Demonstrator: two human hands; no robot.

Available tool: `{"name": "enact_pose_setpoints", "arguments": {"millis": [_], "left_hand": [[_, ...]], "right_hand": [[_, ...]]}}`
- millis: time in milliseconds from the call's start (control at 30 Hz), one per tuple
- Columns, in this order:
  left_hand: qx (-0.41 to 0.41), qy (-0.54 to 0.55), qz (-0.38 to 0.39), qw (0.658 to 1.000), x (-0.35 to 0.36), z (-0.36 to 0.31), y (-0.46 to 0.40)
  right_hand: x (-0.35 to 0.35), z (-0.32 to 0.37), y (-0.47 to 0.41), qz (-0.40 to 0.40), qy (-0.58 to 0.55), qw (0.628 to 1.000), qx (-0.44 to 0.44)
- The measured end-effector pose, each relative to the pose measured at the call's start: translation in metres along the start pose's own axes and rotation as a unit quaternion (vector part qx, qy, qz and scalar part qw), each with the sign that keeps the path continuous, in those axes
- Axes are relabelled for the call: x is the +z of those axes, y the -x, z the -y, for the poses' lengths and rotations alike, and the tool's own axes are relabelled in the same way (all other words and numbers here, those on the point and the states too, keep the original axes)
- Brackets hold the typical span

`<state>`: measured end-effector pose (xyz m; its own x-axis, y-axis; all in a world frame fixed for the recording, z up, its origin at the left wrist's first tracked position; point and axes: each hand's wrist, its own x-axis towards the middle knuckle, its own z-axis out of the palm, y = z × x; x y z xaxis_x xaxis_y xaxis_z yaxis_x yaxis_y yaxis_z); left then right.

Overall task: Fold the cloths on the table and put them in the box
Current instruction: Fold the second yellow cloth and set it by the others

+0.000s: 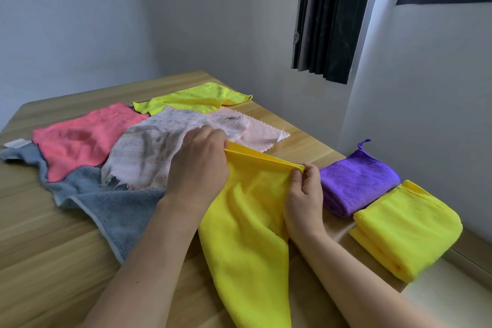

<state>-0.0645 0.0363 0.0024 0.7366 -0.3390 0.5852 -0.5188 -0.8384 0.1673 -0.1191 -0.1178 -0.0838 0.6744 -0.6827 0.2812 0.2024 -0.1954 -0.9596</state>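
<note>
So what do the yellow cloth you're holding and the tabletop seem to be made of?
The yellow cloth, pinched at its top edge by the left hand and right hand, looks like microfibre: a soft, matte, short fuzzy nap and limp drape. The table looks like light wood or laminate, going by its smooth printed-looking grain streaks.

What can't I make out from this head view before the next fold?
- The box: not in the head view at all.
- Yellow cloth held by both hands: its lower end is cut off by the bottom edge.
- Grey towel: largely covered by the coral cloth and the frayed white cloth.
- Left hand fingertips: hidden behind the yellow cloth's edge.
- Pale pink cloth: its tag is too small to read.
</note>
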Motion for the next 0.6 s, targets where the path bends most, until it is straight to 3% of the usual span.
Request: {"name": "enact_pose_setpoints", "arguments": {"millis": [467,600], "left_hand": [[0.015,0.032,-0.032,0.999,0.005,0.004,-0.003],[-0.013,0.035,-0.039,0.999,0.002,0.005,-0.002]], "right_hand": [[0.003,-0.006,-0.004,0.001,-0.010,1.000,-0.008],[0.005,-0.003,-0.001,0.012,-0.002,1.000,-0.018]]}}
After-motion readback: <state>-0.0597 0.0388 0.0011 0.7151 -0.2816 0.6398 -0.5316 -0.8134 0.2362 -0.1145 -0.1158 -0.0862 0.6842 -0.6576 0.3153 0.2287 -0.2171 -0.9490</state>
